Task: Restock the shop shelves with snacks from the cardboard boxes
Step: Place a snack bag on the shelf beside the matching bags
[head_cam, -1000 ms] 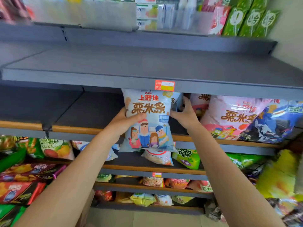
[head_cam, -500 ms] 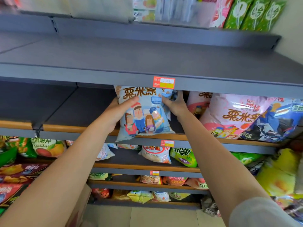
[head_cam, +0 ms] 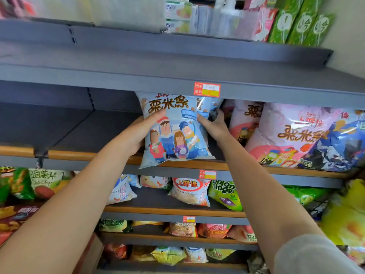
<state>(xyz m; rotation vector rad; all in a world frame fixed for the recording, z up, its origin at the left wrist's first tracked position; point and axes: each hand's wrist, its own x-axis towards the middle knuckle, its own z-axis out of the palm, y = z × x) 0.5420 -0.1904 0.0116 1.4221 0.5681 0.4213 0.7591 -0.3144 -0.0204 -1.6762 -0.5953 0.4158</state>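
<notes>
A light blue snack bag (head_cam: 173,131) with cartoon figures stands upright on the grey shelf (head_cam: 83,155), its bottom on the wooden front lip. My left hand (head_cam: 142,133) grips its left edge, thumb across the front. My right hand (head_cam: 214,125) holds its right edge, fingers reaching behind toward another blue bag (head_cam: 207,106) further back. Pink bags (head_cam: 280,135) of the same brand stand to the right. No cardboard box is clearly in view.
The shelf's left half is bare. A dark blue bag (head_cam: 347,143) leans at the far right. Lower shelves hold mixed snack bags (head_cam: 189,192). The shelf above (head_cam: 138,76) hangs low over the bag's top, with a red price tag (head_cam: 207,89).
Both hands have pushed the blue bag up and back onto the shelf. Its top has slid under the shelf above, and its bottom has come to rest on the front lip.
</notes>
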